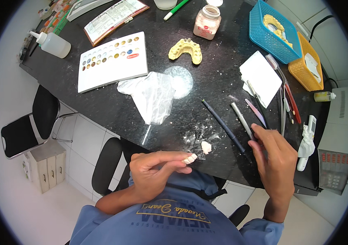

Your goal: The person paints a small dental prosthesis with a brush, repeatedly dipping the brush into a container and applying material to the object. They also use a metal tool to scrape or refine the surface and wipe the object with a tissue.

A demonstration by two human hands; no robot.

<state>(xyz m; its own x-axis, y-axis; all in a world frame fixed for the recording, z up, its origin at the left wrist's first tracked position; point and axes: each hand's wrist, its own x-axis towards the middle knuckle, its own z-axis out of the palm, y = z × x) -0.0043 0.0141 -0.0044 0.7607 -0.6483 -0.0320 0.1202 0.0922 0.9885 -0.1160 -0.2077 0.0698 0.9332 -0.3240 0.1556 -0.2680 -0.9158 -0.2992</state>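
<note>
My left hand (153, 173) pinches a small row of white false teeth (190, 159) between thumb and fingertips, just past the table's near edge. At the right, my right hand (276, 159) has its thumb and index finger around the near end of a slim silver handpiece-like tool (241, 116). A dark pen-like rod (223, 124) lies to the left of that tool. Close to the false teeth, a pale lump (206, 147) sits on the black table among white powder and crumbs. Farther off stands a yellowish plaster dental model (185, 50), arch-shaped.
Several slim tools and a toothbrush (272, 62) lie by a white paper (259, 77). A blue basket (259, 30), a yellow basket (298, 75) and a powder jar (207, 24) stand farther back. Left are a shade board (114, 75), a plastic bag (153, 98) and a squeeze bottle (55, 45).
</note>
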